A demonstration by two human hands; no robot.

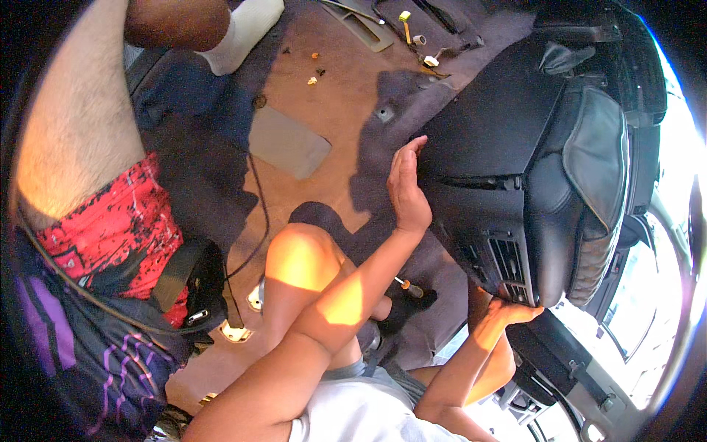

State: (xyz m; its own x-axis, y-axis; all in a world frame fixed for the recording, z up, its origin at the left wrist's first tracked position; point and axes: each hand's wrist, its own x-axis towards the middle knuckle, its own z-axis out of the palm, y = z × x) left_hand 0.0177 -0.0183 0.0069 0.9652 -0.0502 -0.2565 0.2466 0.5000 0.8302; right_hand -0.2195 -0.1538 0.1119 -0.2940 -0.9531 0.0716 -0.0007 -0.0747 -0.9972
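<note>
A black car centre console [501, 177], with a padded armrest and air vents in its end, sits tilted at the right. My left hand [409, 191] rests along its near side, palm facing it and fingers stretched out. Under the vented end, my right hand [508, 313] grips the lower edge; its fingertips are hidden by the console. A screwdriver [410, 287] with an orange and dark handle lies on the carpet between my arms.
A grey flat panel [291, 144] and a trim piece [359, 28] lie on the brown carpet. Wires with connectors [431, 62] stick up near the console's far end. Another person's leg [85, 125] fills the left side. A dark cable [259, 199] crosses the floor.
</note>
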